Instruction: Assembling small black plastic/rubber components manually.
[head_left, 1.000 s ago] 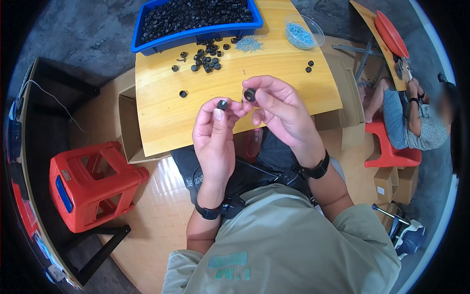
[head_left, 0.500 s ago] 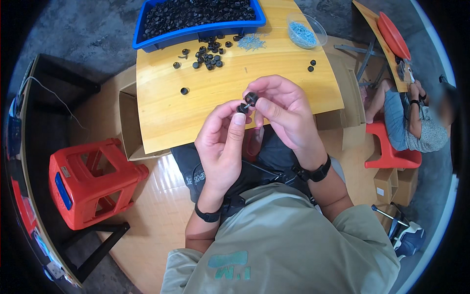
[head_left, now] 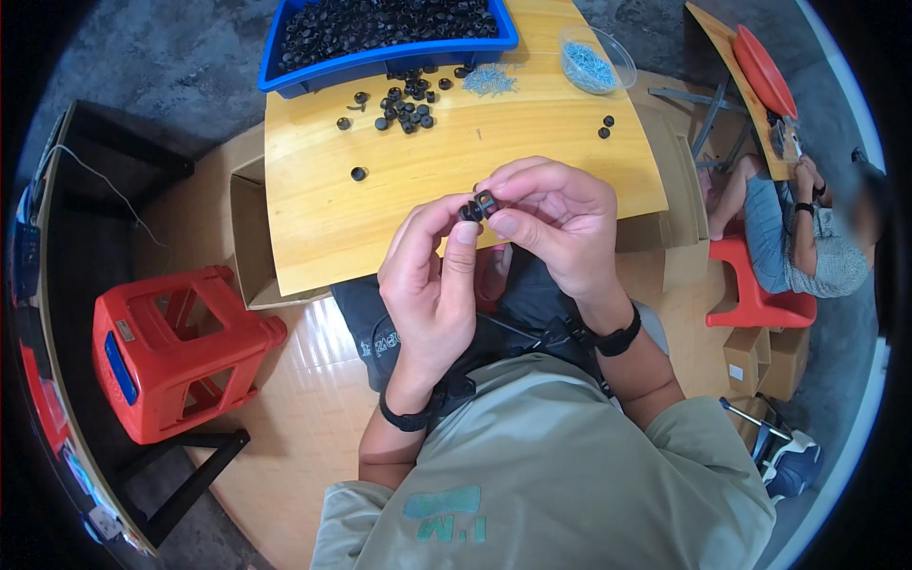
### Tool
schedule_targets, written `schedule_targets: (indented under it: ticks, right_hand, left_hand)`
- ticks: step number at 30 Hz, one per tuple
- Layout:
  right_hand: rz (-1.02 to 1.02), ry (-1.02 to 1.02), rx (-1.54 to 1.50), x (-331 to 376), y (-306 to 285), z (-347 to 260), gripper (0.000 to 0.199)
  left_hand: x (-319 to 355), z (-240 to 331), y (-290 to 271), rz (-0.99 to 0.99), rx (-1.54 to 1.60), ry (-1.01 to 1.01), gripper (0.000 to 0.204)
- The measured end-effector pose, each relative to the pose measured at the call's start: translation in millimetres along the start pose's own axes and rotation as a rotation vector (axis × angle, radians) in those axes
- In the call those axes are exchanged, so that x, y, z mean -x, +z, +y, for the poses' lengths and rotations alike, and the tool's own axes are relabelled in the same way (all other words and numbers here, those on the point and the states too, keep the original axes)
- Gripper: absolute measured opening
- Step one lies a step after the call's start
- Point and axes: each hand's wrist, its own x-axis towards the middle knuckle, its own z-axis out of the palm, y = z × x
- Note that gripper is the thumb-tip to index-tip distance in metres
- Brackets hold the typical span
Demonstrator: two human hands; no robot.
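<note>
Over the near edge of the wooden table (head_left: 313,228), my left hand (head_left: 432,275) pinches a small round black plastic piece (head_left: 468,212) between thumb and fingers. A second black plastic piece (head_left: 486,202), with an opening in its side, is pinched in my right hand (head_left: 560,228). The two pieces meet end to end; no screw shows between them, and fingers cover part of each. A single black cap (head_left: 358,174) lies on the table beyond my left hand. Farther off are a cluster of black caps (head_left: 408,114) and a pile of silvery screws (head_left: 490,80).
At the far edge stands a blue bin (head_left: 389,71) heaped with black parts. A clear bowl of screws (head_left: 589,66) sits far right, near two loose black caps (head_left: 605,127). A red stool (head_left: 161,356) is at left; another person (head_left: 817,237) sits at right.
My right hand has brought its black piece down against the left one. The screw that showed between them is now out of sight.
</note>
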Motion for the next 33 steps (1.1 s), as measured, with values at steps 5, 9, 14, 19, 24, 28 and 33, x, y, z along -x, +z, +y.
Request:
schedule_targets:
  ticks: [5,9,14,19,24,28,33]
  right_hand:
    - [0.003,0.006,0.017,1.1,0.7,-0.8,0.021]
    - [0.003,-0.017,0.037,1.2,-0.4,0.0,0.021]
    - [-0.004,-0.096,0.173,0.8,-0.5,-1.3,0.02]
    - [0.002,-0.114,0.25,1.0,1.7,-4.8,0.02]
    - [0.012,-0.138,0.285,0.9,2.2,-5.2,0.02]
    - [0.019,-0.141,0.343,0.9,2.1,-7.1,0.019]
    - [-0.031,-0.183,0.457,-2.4,-1.7,-13.3,0.02]
  left_hand:
    - [0.2,2.3,1.0,0.008,0.001,0.001,0.023]
    - [0.2,4.1,2.5,0.011,-0.013,-0.005,0.023]
    - [-0.2,6.9,3.6,0.011,-0.055,0.008,0.022]
    - [-2.3,3.6,4.3,0.03,-0.205,0.124,0.02]
    - [-2.9,7.3,3.8,0.054,-0.263,0.111,0.018]
    - [-7.6,8.8,1.6,0.08,-0.422,0.283,0.018]
    - [-8.3,12.4,-1.8,0.06,-0.568,0.406,0.02]
